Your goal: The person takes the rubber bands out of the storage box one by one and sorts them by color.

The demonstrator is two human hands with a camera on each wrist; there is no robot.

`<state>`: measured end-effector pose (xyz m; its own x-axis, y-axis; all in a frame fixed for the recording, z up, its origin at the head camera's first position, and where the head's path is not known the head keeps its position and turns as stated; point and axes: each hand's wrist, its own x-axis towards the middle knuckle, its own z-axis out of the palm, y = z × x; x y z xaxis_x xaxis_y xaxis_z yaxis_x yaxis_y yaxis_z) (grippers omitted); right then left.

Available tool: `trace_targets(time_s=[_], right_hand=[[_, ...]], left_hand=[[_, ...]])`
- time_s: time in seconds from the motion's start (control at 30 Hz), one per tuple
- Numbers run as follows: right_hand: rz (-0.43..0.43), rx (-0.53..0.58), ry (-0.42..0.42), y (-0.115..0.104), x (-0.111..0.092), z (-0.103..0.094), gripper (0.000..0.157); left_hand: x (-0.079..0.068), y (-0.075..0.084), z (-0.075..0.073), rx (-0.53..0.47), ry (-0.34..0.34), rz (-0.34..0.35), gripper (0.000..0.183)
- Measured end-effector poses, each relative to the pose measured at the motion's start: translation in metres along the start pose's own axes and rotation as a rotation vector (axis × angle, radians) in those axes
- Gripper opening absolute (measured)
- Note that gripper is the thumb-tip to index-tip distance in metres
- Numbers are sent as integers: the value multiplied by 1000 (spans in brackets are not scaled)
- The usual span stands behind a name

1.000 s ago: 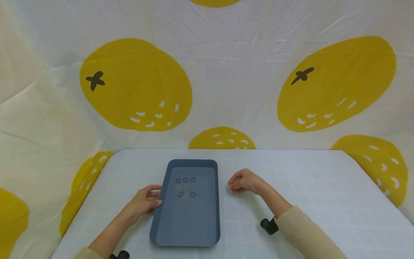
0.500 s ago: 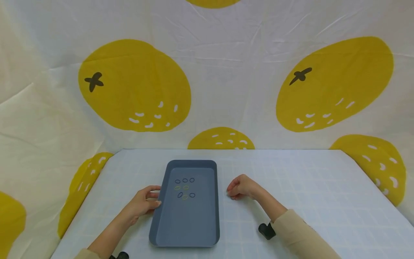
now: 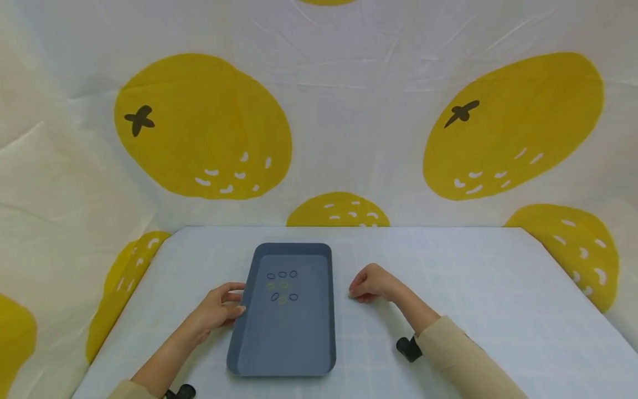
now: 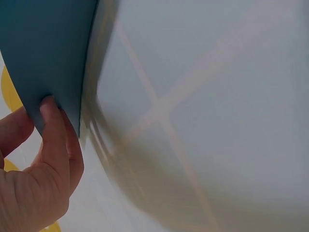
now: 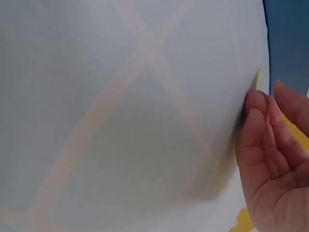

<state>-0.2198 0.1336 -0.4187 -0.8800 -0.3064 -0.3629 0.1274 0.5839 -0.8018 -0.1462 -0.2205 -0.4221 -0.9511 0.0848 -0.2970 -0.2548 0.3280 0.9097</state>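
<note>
A blue-grey rectangular tray (image 3: pixel 284 343) lies on the table. Several small thin loops that look like rubber bands, some dark (image 3: pixel 293 297) and some yellow (image 3: pixel 282 300), are laid out in its upper half. My left hand (image 3: pixel 216 310) grips the tray's left rim; in the left wrist view its thumb and fingers pinch the tray wall (image 4: pixel 53 58). Right of the tray, low over the table, my right hand (image 3: pixel 376 282) has its fingers bent together. At its fingertips, the right wrist view shows a small yellow-edged band (image 5: pixel 260 79), mostly hidden.
A pale checked cloth (image 3: pixel 478 310) covers the table. Behind it hangs a white curtain printed with large yellow fruit (image 3: pixel 204 127). A black wrist-camera mount (image 3: pixel 410 349) sits by my right sleeve.
My right hand has moved slightly down and toward the tray. My left hand stays on the tray's rim. The loops in the tray keep their layout, while the head view shifts a little.
</note>
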Motion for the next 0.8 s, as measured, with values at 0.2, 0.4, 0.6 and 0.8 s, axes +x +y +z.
trace_targets(time_s=[0.2,0.4,0.6,0.8], right_hand=[[-16,3,-6,-2,0,-11,9],[-8,10,9,-10,2,-21,11],[-5,33,13,-24,6,-25,13],[-37,47,-11,-42,11,-20,14]], left_hand=[[0,1,0,-13,9,-10,56],[-1,1,1,-12,20,-26,55],[-2,1,1,0,18,-19,55],[-1,0,1,-2,12,-19,55]])
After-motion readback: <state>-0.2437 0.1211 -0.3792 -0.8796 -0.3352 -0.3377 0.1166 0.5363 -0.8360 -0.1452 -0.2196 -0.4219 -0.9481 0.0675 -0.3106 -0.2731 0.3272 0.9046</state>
